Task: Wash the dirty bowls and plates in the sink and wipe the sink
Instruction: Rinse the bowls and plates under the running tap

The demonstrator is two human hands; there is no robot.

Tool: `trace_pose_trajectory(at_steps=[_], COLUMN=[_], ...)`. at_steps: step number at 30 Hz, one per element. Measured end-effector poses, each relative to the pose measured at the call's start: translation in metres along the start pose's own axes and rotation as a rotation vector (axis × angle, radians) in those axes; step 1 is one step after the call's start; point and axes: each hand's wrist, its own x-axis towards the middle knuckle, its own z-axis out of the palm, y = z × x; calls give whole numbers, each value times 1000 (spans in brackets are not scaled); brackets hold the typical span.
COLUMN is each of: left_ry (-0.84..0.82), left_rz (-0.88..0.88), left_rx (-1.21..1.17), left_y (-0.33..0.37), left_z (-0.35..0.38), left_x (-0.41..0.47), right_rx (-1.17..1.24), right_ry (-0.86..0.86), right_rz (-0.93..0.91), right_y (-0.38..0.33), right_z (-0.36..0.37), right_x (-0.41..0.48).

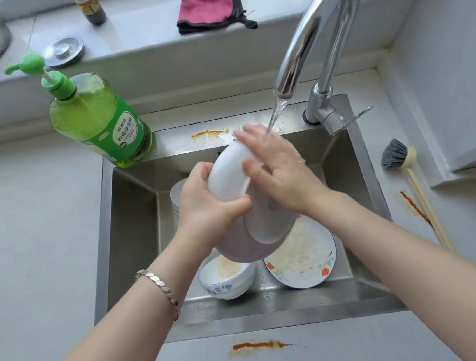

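Over the steel sink (131,213) my left hand (203,203) grips the rim of a white bowl (230,175), tilted on its side under the running tap (328,30). My right hand (275,169) lies flat on the bowl with its fingers spread, and water falls on it. Below, a pale bowl (256,235) shows its base, partly hidden by my hands. A dirty blue-patterned bowl (226,280) and a dirty flowered plate (306,259) lie at the sink's front. Another white dish (179,193) stands at the back left, mostly hidden.
A green dish-soap pump bottle (93,118) stands at the sink's back left corner. A pink cloth (209,7), a metal sink plug (65,50) and a small bottle (90,8) sit on the sill. A dish brush (398,157) lies right of the sink. Brown stains (260,345) mark the counter.
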Motion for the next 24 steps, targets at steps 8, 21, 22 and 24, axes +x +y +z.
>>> trace_pose_trajectory(at_steps=[8, 21, 22, 24], left_ry=[-122, -401, -329, -164], left_rz=[174, 265, 168, -97], left_rx=[51, 90, 27, -30], left_y=[16, -33, -36, -40], left_z=[6, -18, -19, -19], left_x=[14, -27, -30, -33], right_rx=[1045, 1008, 978, 948], right_ry=[-210, -183, -146, -102], right_rz=[1162, 1049, 1024, 980], right_y=[46, 25, 25, 28], right_z=[-59, -64, -59, -51], right_x=[-25, -55, -58, -63])
